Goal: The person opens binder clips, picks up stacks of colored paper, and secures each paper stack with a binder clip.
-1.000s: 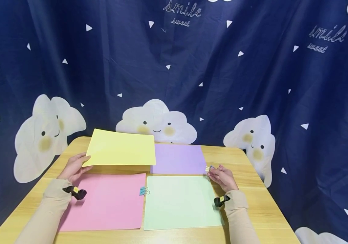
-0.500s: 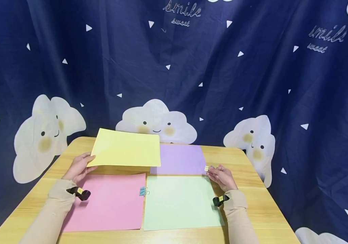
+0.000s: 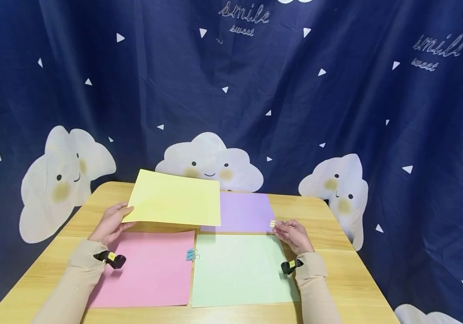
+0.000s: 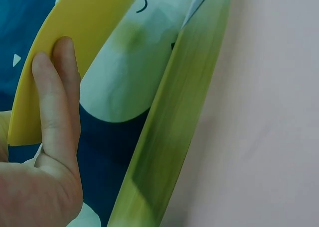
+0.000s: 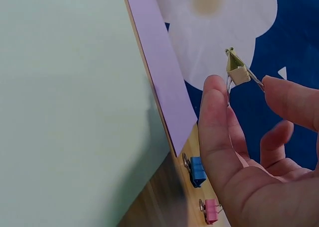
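Note:
A yellow sheet of paper (image 3: 174, 198), raised and tilted above the table, is held at its near left corner by my left hand (image 3: 111, 222). The thumb lies on top and fingers (image 4: 57, 102) lie flat against the underside; whether it is one sheet or more, I cannot tell. My right hand (image 3: 294, 236) pinches a small yellow binder clip (image 5: 239, 73) by its wire handles, between thumb and index finger. The clip's lips look close together. Behind it lies purple paper (image 3: 245, 211), partly covered by the yellow sheet.
Pink paper (image 3: 146, 270) lies front left, a blue binder clip (image 3: 190, 254) on its right edge. Green paper (image 3: 243, 270) lies beside it. Another blue clip (image 5: 197, 171) and a pink clip (image 5: 212, 211) sit near my right hand on the wooden table (image 3: 337, 270).
My left hand has carried the yellow sheet to the right, further over the purple paper. The right hand, with its yellow clip, has shifted slightly left.

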Demonstrator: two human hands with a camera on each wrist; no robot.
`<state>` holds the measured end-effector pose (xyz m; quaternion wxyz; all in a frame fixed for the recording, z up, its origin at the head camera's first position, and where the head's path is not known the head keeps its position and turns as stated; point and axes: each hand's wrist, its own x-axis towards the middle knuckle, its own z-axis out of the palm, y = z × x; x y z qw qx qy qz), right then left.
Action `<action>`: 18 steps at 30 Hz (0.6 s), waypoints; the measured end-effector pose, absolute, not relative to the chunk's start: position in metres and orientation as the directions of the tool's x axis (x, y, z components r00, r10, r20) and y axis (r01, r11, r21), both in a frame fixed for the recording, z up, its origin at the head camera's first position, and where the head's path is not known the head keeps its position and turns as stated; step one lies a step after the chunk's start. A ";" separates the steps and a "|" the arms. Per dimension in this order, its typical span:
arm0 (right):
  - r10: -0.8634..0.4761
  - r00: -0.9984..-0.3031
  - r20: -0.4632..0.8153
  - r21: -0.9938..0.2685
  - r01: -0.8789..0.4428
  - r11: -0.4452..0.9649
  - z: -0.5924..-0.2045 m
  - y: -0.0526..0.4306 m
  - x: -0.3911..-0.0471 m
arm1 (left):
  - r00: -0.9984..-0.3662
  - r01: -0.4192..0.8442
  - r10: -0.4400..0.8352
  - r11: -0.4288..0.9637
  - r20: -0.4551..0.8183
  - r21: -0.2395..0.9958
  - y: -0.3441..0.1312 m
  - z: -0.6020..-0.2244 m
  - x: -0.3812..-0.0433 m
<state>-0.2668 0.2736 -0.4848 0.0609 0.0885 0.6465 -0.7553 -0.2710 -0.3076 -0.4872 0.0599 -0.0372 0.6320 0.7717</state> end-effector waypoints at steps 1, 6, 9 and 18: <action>0.022 -0.977 -0.211 -0.966 0.205 -0.158 -0.485 0.273 -0.267 | -0.990 -0.138 0.050 -0.195 -0.131 0.971 -0.306 -0.487 -0.271; 0.020 -0.979 -0.204 -0.966 0.198 -0.169 -0.486 0.269 -0.269 | -0.988 -0.151 0.050 -0.229 -0.143 0.962 -0.299 -0.489 -0.271; 0.012 -0.980 -0.198 -0.967 0.193 -0.166 -0.487 0.267 -0.269 | -0.989 -0.144 0.053 -0.228 -0.135 0.963 -0.297 -0.490 -0.270; -0.002 -0.979 -0.205 -0.966 0.202 -0.159 -0.491 0.263 -0.273 | -0.992 -0.123 0.058 -0.215 -0.113 0.969 -0.290 -0.492 -0.268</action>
